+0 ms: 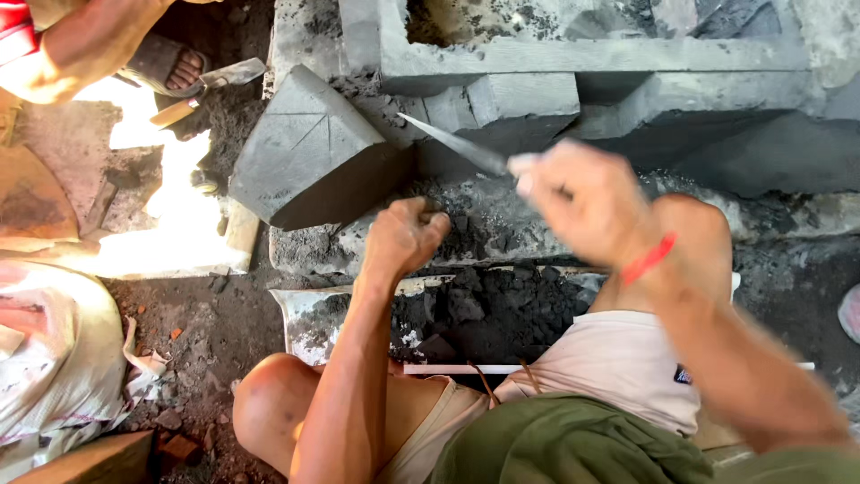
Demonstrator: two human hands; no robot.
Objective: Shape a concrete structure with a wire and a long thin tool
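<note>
At the far left lay a pale woven sack [54,358] on the dirt, with a sunlit patch of ground above it. Near the top left another person's sandalled foot [175,67] stood beside a trowel [210,85] with a wooden handle, its blade resting on dark soil.

Right of that sat a grey wedge-shaped stone block [309,152], scored with straight lines on its upper face and tilted against a heap of dark grit [466,229]. The person's left hand [405,235] rested on that grit just beside the block's lower corner, its fingers curled tight into a fist; whether it held anything inside could not be told.

Behind the heap stood a larger carved grey stone piece [573,85] with stepped ledges. The right hand [582,202], blurred, was raised above the grit, its fingers wrapped around the handle of a slim pointed metal blade [452,143]. The blade's tip pointed up and left, reaching the notch between the wedge block and the stepped stone. A red band [648,260] circled the right wrist.

Below, the person's bare knees framed a flat metal pan [309,318] strewn with black lumps.
</note>
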